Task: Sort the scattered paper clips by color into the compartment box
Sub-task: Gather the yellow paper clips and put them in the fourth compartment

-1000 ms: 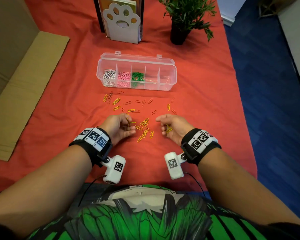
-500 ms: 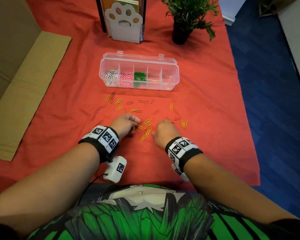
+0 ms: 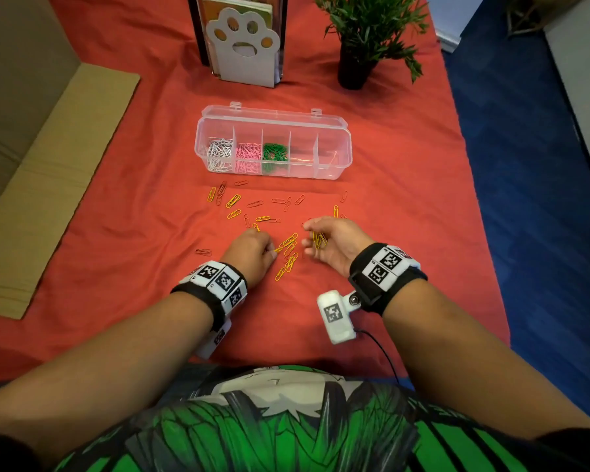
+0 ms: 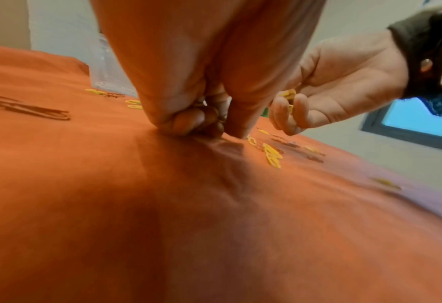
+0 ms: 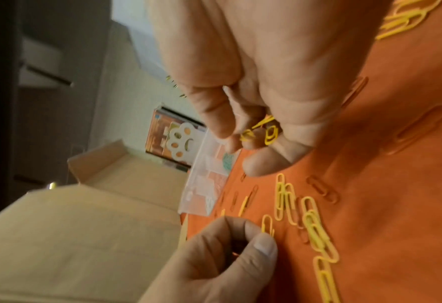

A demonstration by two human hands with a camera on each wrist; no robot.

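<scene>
The clear compartment box (image 3: pixel 334 165) stands open mid-table with white clips (image 3: pixel 218 153), pink clips (image 3: pixel 247 157) and green clips (image 3: pixel 274 153) in its three left cells. Yellow clips (image 3: pixel 288 253) and orange clips (image 3: pixel 254 203) lie scattered on the red cloth in front of it. My left hand (image 3: pixel 271 250) rests knuckles-up on the cloth, fingers curled, pinching a yellow clip (image 5: pixel 266 225) at the pile's left edge. My right hand (image 3: pixel 309 241) hovers just right of the pile, turned palm-in, its fingers curled round several yellow clips (image 5: pixel 269 133).
A paw-shaped book stand (image 3: pixel 242 52) and a potted plant (image 3: pixel 358 63) stand behind the box. A cardboard flap (image 3: pixel 48 172) lies along the left. The table's right edge drops to blue floor (image 3: pixel 542 199). One orange clip (image 3: pixel 203 252) lies left of my left hand.
My right hand had dipped palm-down into the pile, then lifted back right with yellow clips in its fingers. My left hand turned knuckles-up and settled onto the cloth.
</scene>
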